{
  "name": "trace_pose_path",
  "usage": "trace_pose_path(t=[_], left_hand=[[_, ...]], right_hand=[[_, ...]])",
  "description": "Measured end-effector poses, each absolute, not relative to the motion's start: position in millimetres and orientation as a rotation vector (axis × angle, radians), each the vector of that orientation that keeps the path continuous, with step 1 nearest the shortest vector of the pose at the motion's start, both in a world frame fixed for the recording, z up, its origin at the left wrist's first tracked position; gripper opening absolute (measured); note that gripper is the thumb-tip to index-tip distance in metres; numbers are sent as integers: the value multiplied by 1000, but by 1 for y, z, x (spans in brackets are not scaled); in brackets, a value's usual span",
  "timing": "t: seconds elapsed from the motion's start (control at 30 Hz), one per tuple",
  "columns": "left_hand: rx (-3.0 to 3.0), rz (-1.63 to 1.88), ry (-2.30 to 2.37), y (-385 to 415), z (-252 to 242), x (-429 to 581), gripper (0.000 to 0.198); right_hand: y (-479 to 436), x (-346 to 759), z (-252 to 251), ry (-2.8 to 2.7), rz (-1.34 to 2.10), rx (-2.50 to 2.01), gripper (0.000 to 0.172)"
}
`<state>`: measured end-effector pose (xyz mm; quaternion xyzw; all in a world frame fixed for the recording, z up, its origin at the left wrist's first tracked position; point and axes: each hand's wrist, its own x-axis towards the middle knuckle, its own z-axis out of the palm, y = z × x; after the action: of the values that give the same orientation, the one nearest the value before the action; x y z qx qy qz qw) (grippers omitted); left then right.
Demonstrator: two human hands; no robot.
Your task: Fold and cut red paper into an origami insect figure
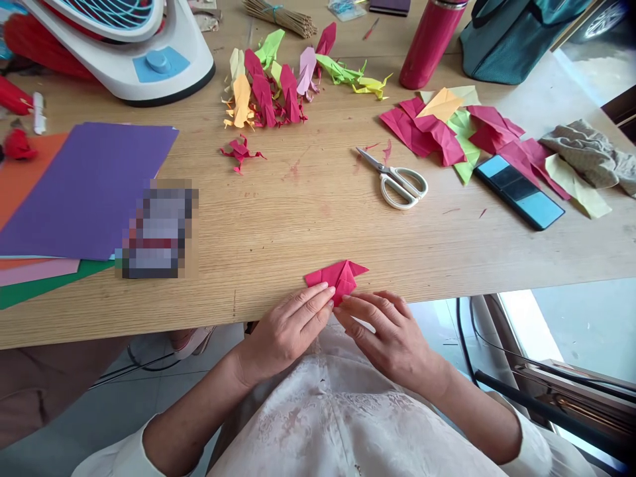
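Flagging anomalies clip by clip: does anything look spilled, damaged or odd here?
Yes: faint red smears mark the pale wooden tabletop between the lone red folded-paper figure and the white-handled metal scissors, like stains against the wood; their source isn't visible.

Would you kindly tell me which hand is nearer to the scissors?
Right: the right hand lies almost directly below the scissors in the picture, while the left hand is farther off, below and to their left.

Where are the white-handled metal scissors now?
The scissors lie right of centre in the head view, on the wooden table, left of the black-edged, blue-screened phone.
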<state>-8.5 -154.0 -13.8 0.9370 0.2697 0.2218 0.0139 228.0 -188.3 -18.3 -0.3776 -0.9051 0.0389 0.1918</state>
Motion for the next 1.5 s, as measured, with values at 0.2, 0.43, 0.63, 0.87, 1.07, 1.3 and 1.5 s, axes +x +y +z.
trace_pose_path(t=[0.2, 0.43, 0.63, 0.87, 1.07, 1.3, 1.5], left_hand=[[2898, 905, 774, -158, -14, -2, 18], [2731, 953, 811, -156, -8, -2, 28], [2705, 914, 1006, -141, -1, -18, 38], [2728, 937, 820, -136, -6, -8, 16], [2847, 781, 887, -134, -10, -3, 17], [2791, 830, 1001, -133, -7, 9, 16], [2738, 766, 976, -138, -10, 3, 17]], right_hand=[[-185, 222, -30, -2379, 106, -1133, 41], [-173, 221, -24, -2240, 219, -1034, 30], [-168, 224, -25, -2031, 435, -1023, 35], [-153, 222, -22, -2103, 498, -1058, 29], [-157, 229, -22, -2240, 151, -1205, 39], [-164, 227, -23, -2255, 85, -1175, 24], [-163, 227, -25, -2242, 135, -1139, 17]])
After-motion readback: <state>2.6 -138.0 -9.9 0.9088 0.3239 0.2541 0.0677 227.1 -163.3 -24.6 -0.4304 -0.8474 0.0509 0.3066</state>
